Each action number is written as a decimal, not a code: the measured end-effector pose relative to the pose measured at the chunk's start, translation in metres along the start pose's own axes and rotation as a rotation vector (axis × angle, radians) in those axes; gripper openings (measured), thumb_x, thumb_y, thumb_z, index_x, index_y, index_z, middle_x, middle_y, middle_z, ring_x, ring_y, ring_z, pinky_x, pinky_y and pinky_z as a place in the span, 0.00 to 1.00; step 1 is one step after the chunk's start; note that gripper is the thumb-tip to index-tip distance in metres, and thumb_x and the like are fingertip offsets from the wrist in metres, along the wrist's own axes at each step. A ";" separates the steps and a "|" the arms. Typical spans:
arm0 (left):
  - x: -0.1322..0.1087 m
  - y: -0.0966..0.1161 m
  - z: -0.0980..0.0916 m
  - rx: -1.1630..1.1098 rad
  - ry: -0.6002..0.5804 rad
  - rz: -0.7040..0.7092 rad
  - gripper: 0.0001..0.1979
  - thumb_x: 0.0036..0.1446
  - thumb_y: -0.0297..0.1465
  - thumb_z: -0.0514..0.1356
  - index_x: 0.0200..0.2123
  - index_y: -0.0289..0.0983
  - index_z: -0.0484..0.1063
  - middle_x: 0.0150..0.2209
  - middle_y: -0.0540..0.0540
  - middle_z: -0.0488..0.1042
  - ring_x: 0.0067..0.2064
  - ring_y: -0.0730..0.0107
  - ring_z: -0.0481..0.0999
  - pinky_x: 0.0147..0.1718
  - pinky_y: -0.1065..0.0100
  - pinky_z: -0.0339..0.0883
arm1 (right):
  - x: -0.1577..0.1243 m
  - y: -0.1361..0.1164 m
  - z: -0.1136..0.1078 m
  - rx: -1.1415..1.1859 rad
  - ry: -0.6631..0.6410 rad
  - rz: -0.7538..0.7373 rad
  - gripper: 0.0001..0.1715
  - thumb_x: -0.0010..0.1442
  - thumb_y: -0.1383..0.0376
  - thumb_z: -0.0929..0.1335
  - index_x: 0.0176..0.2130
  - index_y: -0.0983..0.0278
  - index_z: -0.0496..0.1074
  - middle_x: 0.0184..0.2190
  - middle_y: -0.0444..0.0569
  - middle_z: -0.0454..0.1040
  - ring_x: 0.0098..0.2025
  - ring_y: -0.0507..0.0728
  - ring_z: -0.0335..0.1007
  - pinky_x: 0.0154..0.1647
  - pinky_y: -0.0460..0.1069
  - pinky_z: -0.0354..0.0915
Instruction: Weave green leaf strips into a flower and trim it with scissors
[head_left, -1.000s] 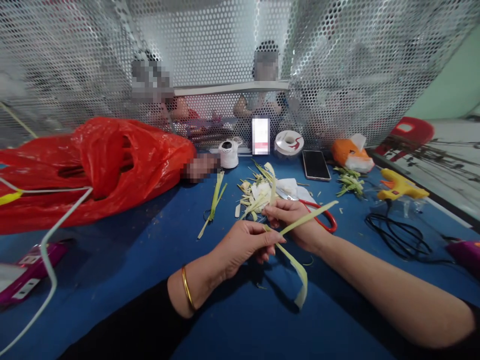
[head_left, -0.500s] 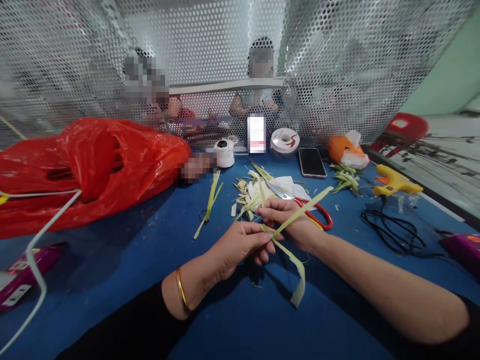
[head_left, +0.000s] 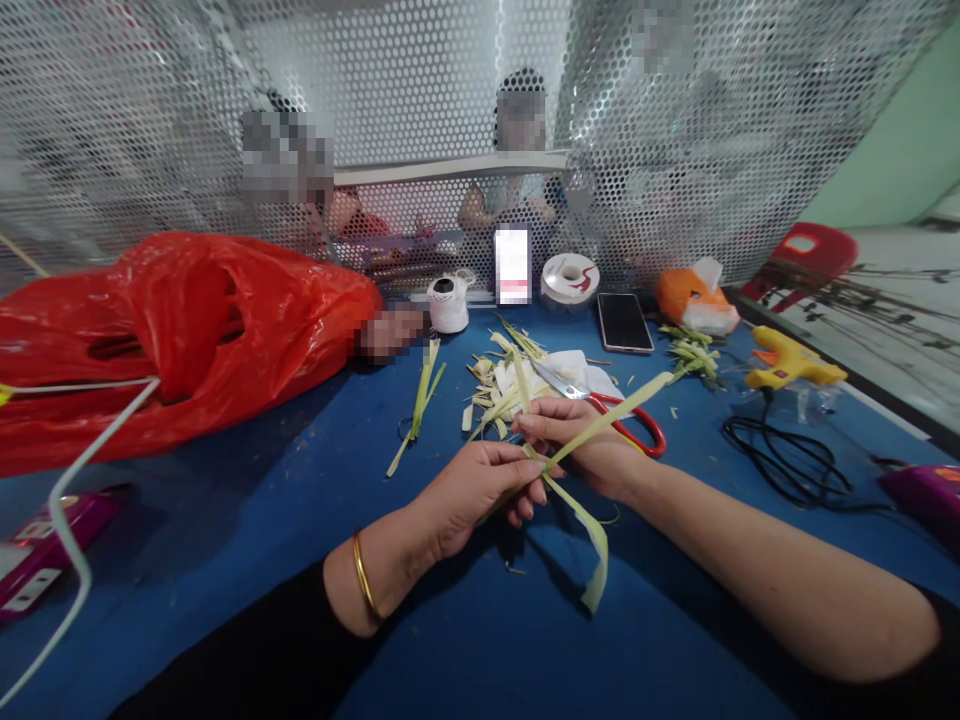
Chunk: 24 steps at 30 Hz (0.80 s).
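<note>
Leaf strips point(head_left: 611, 419), pale green: crossed, on the near side of the red-handled scissors point(head_left: 598, 399). Left hand point(head_left: 480, 490): thumb and fingers pinching the crossing. Right hand point(head_left: 589, 450), beside the scissors' handles: fingertips pinching an upright strip. Spool point(head_left: 559, 275), beyond the scissors: white, red mark. Lit screen point(head_left: 513, 262), beyond the scissors: blurred, unreadable.
</note>
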<state>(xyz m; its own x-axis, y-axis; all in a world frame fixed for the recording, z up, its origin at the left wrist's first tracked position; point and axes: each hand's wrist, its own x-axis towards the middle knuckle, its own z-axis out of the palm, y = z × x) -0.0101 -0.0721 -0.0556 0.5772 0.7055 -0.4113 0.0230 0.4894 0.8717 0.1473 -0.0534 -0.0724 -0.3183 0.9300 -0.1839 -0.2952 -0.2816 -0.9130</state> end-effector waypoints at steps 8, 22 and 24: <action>0.000 -0.001 0.000 -0.044 0.033 -0.002 0.12 0.52 0.34 0.64 0.34 0.30 0.79 0.21 0.50 0.70 0.20 0.80 0.65 0.20 0.75 0.58 | -0.001 -0.005 -0.003 -0.054 -0.105 0.045 0.12 0.49 0.60 0.75 0.27 0.68 0.77 0.16 0.43 0.70 0.14 0.45 0.59 0.14 0.43 0.53; -0.001 -0.002 0.001 -0.108 0.019 -0.037 0.10 0.53 0.32 0.62 0.31 0.30 0.78 0.20 0.50 0.68 0.20 0.81 0.66 0.20 0.77 0.60 | -0.004 -0.005 -0.002 -0.060 -0.236 0.059 0.14 0.50 0.61 0.75 0.23 0.67 0.70 0.14 0.39 0.67 0.16 0.45 0.61 0.17 0.42 0.52; -0.001 -0.003 0.001 -0.108 0.008 -0.032 0.10 0.52 0.32 0.63 0.30 0.30 0.78 0.19 0.51 0.68 0.20 0.81 0.65 0.20 0.76 0.59 | -0.006 -0.003 0.001 -0.051 -0.216 0.057 0.15 0.49 0.61 0.75 0.23 0.67 0.68 0.14 0.39 0.67 0.15 0.45 0.61 0.16 0.41 0.52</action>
<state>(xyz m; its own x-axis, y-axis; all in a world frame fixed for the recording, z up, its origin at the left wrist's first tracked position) -0.0098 -0.0750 -0.0569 0.5712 0.6926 -0.4406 -0.0469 0.5634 0.8249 0.1490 -0.0579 -0.0682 -0.5205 0.8391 -0.1583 -0.2267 -0.3145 -0.9218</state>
